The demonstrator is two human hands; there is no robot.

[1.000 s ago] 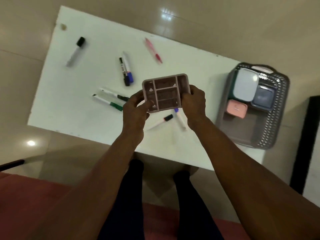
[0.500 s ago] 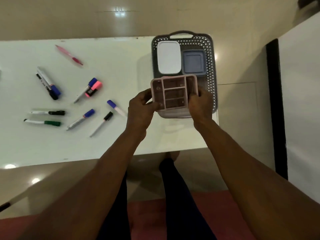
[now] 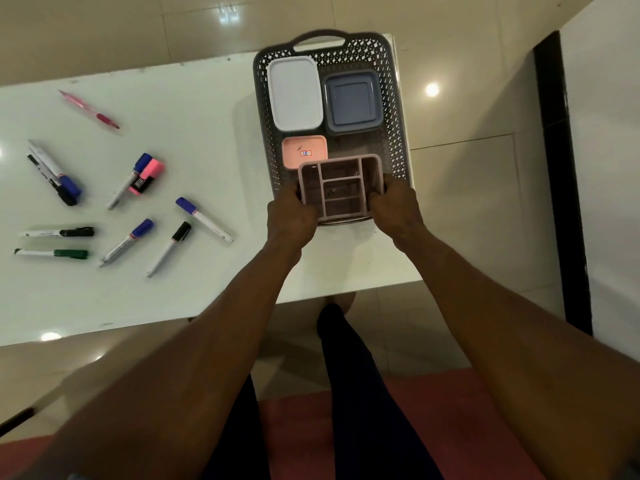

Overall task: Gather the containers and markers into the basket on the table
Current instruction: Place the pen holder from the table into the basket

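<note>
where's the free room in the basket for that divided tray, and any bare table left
In the basket, the near end is open, below the blue container and right of the pink container; the divided tray, gripped by left hand and right hand, hangs there. Its far half is full beside the white container. Bare table lies between markers and basket; left side is crowded.

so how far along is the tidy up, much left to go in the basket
Done: white container, blue container and small pink container sit in the basket. In hand: left hand and right hand hold the divided tray over its near end. Left: every marker and the pink pen on the table.
</note>
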